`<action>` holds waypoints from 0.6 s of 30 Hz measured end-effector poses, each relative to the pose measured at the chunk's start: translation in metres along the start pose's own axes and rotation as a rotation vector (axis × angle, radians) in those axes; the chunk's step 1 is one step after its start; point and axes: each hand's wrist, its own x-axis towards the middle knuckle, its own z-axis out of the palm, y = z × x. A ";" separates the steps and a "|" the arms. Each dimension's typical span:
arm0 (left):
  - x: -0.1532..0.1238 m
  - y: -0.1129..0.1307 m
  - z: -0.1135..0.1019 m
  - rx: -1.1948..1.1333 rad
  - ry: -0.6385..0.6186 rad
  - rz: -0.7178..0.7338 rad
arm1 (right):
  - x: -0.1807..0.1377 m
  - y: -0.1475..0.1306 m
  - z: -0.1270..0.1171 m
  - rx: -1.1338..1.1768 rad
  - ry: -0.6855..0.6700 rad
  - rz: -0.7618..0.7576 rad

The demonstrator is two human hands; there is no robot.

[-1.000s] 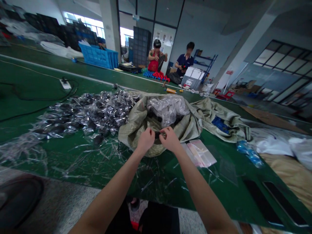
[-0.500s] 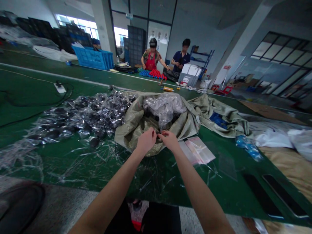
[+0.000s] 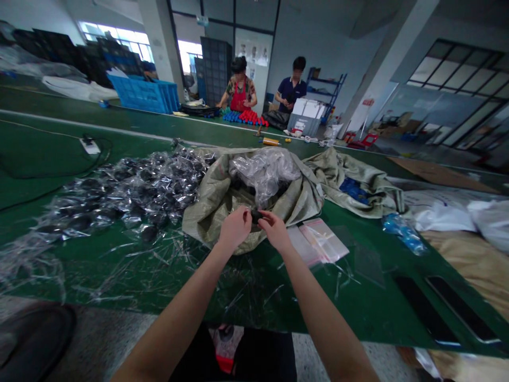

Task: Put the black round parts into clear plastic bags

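Between the fingers of my left hand [image 3: 235,229] and my right hand [image 3: 275,228] is a small dark rounded piece [image 3: 255,215]; its exact kind is hard to make out. Both hands are closed on it from either side, over the front edge of an olive woven sack [image 3: 210,199]. Crumpled clear plastic [image 3: 270,170] bulges from the sack's mouth, with dark shapes under it. Left of the sack lies a heap of dark round pieces in clear wrappers [image 3: 135,193]. Flat clear bags [image 3: 324,241] with a reddish strip lie right of my right hand.
Two phone-like dark slabs [image 3: 461,307] lie at the table's right. A second sack [image 3: 382,193] holds blue material. Plastic strips are scattered along the front of the green table [image 3: 159,286]. A power strip [image 3: 89,146] lies left. Two people stand behind red and blue pieces [image 3: 248,116].
A dark piece now shows between my hands, where the fingertips were nearly together before. The view has shifted slightly. Across the table, one person's outstretched arm has drawn back.
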 end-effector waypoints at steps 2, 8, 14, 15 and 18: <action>-0.002 0.001 0.000 0.018 0.017 -0.011 | -0.002 -0.006 -0.001 0.028 -0.038 -0.001; -0.001 0.003 0.004 0.010 0.066 -0.140 | 0.006 -0.023 -0.003 -0.053 -0.066 0.061; 0.010 -0.002 0.010 -0.170 0.102 -0.210 | 0.020 -0.031 -0.002 -0.269 0.055 0.014; 0.012 -0.003 0.011 -0.194 0.103 -0.213 | 0.021 -0.034 -0.002 -0.318 0.064 -0.004; 0.016 -0.007 0.011 -0.251 0.080 -0.236 | 0.025 -0.045 -0.002 -0.519 0.097 -0.080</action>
